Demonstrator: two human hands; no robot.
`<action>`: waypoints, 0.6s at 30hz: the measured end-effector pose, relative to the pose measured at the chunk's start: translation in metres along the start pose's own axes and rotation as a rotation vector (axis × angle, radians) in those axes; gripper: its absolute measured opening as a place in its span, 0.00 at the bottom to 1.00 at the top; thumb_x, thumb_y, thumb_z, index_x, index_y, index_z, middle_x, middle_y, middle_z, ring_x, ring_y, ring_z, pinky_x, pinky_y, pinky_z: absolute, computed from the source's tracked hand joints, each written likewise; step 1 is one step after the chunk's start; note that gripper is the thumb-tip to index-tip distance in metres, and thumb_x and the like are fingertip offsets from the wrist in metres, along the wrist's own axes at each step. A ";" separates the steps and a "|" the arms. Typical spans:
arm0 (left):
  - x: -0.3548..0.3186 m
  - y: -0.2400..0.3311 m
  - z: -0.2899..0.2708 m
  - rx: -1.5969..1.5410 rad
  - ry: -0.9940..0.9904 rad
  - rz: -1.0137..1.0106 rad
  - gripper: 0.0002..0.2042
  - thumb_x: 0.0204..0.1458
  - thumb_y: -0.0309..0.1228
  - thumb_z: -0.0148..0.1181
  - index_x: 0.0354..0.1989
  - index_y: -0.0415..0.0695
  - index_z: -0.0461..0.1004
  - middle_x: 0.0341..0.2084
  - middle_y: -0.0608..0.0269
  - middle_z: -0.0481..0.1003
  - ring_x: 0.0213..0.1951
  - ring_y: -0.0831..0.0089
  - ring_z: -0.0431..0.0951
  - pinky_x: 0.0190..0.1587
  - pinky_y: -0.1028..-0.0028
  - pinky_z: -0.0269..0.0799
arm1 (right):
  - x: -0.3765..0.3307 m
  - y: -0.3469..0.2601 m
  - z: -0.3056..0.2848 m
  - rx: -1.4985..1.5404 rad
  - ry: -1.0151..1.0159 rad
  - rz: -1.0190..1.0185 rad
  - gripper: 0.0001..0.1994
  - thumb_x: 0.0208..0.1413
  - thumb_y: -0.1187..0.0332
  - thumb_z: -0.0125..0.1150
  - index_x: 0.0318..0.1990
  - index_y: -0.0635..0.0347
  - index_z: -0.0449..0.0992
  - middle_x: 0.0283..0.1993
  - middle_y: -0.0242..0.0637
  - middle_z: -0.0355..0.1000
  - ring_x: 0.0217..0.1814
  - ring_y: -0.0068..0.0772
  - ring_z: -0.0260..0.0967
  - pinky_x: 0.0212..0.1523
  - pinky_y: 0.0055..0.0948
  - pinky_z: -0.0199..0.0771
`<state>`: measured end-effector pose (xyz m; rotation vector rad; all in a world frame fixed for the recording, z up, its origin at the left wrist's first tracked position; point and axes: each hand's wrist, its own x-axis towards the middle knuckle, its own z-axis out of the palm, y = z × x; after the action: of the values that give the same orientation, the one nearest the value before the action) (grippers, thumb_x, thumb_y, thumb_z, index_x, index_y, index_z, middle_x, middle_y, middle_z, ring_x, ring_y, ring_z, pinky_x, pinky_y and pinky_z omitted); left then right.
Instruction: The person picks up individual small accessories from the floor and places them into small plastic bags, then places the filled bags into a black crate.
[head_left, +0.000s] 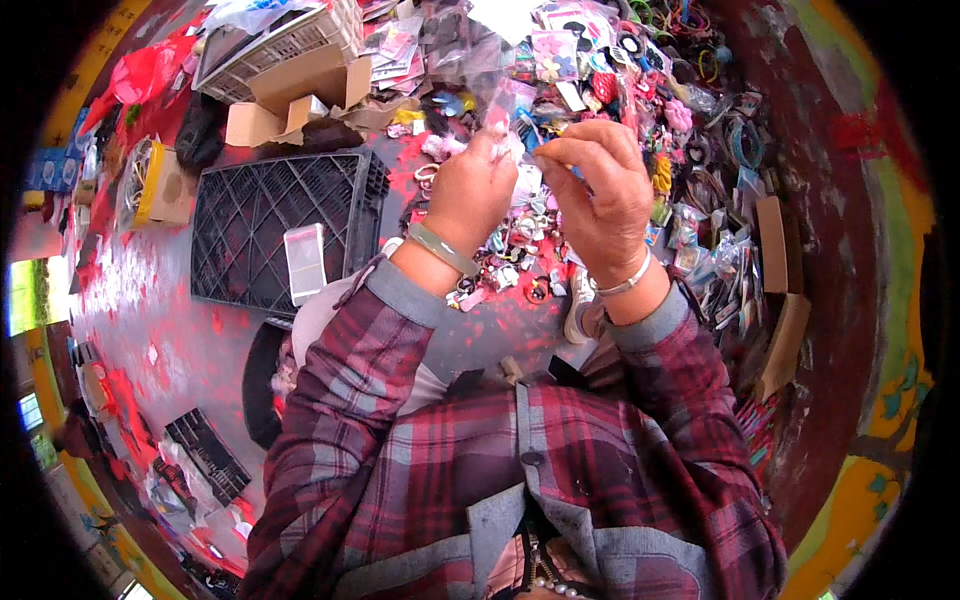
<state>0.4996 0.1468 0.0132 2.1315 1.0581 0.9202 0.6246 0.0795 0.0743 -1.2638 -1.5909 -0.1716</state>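
Grey flooring [150, 330], flecked with red, spreads beneath the work, and a crowded heap of small accessories [527, 232] covers the area below and beyond the hands. To the left lies a black lattice crate [240, 235] with a white rectangular packet [305, 262] resting on it; past its far edge an open cardboard box [252, 125] stands just beside a pale plastic crate [335, 30]. More cardboard [785, 340] borders the heap on the right. Both hands are raised over the heap, near each other but apart. The left hand [472, 185], with a pale bangle [443, 250] at its wrist, has its fingers closed tightly around a piece of clear plastic [498, 112], which sticks up beyond them, blurred, with something pinkish-white at the fingertips. The right hand [605, 195], wearing a silvery bangle [628, 276], has its thumb and forefinger brought together in a pinch beside that plastic, the other fingers curled; whether anything thin sits between the tips, I cannot tell.
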 end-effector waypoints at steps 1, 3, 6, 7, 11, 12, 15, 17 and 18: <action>0.001 -0.003 -0.002 -0.016 -0.004 -0.037 0.14 0.47 0.33 0.49 0.40 0.37 0.67 0.23 0.43 0.72 0.26 0.48 0.73 0.29 0.58 0.69 | 0.001 0.000 -0.001 0.030 0.002 0.018 0.06 0.37 0.76 0.60 0.26 0.56 0.72 0.28 0.34 0.67 0.33 0.37 0.65 0.34 0.32 0.62; 0.003 -0.007 -0.005 -0.065 -0.004 -0.059 0.15 0.46 0.34 0.50 0.41 0.37 0.67 0.20 0.42 0.71 0.25 0.47 0.73 0.28 0.56 0.68 | 0.001 0.000 -0.001 0.051 -0.019 0.013 0.06 0.37 0.76 0.60 0.26 0.57 0.72 0.28 0.34 0.68 0.32 0.37 0.65 0.33 0.31 0.62; 0.003 -0.004 -0.003 -0.074 0.020 -0.066 0.15 0.46 0.33 0.50 0.39 0.37 0.68 0.19 0.42 0.71 0.24 0.48 0.73 0.27 0.59 0.68 | 0.000 0.000 -0.001 0.069 -0.080 -0.018 0.06 0.37 0.77 0.60 0.26 0.57 0.72 0.27 0.34 0.68 0.30 0.37 0.65 0.32 0.31 0.62; 0.004 -0.003 -0.005 -0.110 0.007 -0.095 0.14 0.46 0.33 0.50 0.39 0.37 0.68 0.19 0.45 0.72 0.24 0.52 0.74 0.27 0.61 0.68 | 0.000 -0.002 -0.002 0.102 -0.098 0.000 0.06 0.37 0.77 0.60 0.26 0.57 0.72 0.26 0.34 0.68 0.30 0.37 0.65 0.32 0.30 0.62; 0.015 -0.026 -0.013 -0.509 -0.003 -0.213 0.12 0.47 0.30 0.51 0.37 0.36 0.69 0.21 0.56 0.74 0.24 0.66 0.75 0.28 0.70 0.70 | -0.002 0.003 -0.018 0.793 -0.480 0.446 0.04 0.43 0.75 0.59 0.29 0.61 0.73 0.27 0.35 0.71 0.29 0.29 0.67 0.31 0.25 0.66; 0.020 -0.026 -0.018 -0.675 -0.001 -0.240 0.11 0.47 0.29 0.51 0.37 0.36 0.69 0.23 0.59 0.74 0.24 0.70 0.75 0.28 0.72 0.70 | -0.003 0.006 -0.026 1.055 -0.635 0.660 0.03 0.45 0.75 0.58 0.30 0.61 0.73 0.28 0.35 0.71 0.30 0.27 0.68 0.31 0.24 0.66; 0.023 -0.024 -0.038 -1.164 0.024 -0.407 0.11 0.51 0.27 0.49 0.42 0.38 0.67 0.34 0.62 0.72 0.36 0.73 0.74 0.39 0.74 0.70 | -0.012 0.006 -0.022 0.642 -0.923 0.148 0.07 0.45 0.75 0.55 0.34 0.63 0.75 0.30 0.41 0.72 0.32 0.35 0.70 0.34 0.30 0.70; 0.026 -0.022 -0.046 -1.294 0.031 -0.473 0.12 0.52 0.27 0.49 0.45 0.40 0.66 0.38 0.60 0.72 0.40 0.71 0.73 0.43 0.71 0.70 | -0.023 0.016 -0.018 0.140 -1.006 0.040 0.10 0.40 0.73 0.58 0.35 0.58 0.76 0.29 0.42 0.71 0.32 0.42 0.68 0.34 0.34 0.69; 0.025 -0.021 -0.047 -1.332 0.042 -0.460 0.12 0.52 0.27 0.49 0.45 0.40 0.66 0.39 0.60 0.72 0.40 0.71 0.73 0.44 0.71 0.70 | -0.019 0.018 -0.015 -0.129 -1.131 0.158 0.09 0.41 0.71 0.59 0.33 0.58 0.75 0.25 0.41 0.70 0.30 0.43 0.68 0.31 0.34 0.68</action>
<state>0.4651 0.1877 0.0335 0.7363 0.5743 0.9948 0.6465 0.0655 0.0580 -1.7069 -2.4078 0.6697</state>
